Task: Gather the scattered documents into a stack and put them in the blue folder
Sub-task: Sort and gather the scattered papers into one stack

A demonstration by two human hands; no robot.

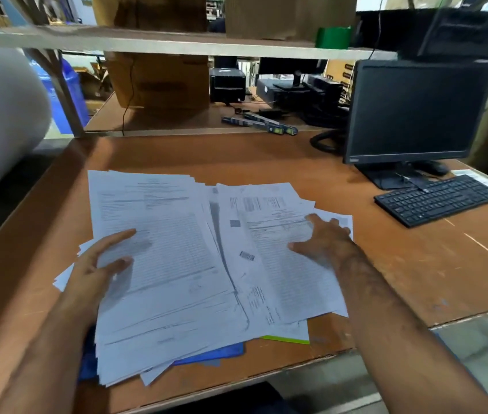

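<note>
Blue folder (206,355), nearest the viewer, lies almost hidden under the loose documents (177,264) on the desk (416,264), only its corners showing. The left hand (93,273) lies at the pile's left edge, thumb on top, fingers apparently under the sheets; how firm this grip is cannot be told. The right hand (323,240) presses flat, fingers spread, holding nothing. Risk: squaring the fanned sheets may push some off the near edge, or drag the folder along beneath them.

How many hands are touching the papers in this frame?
2. The left hand lies on the papers' left edge; the right hand presses flat on the right-side sheets.
</note>
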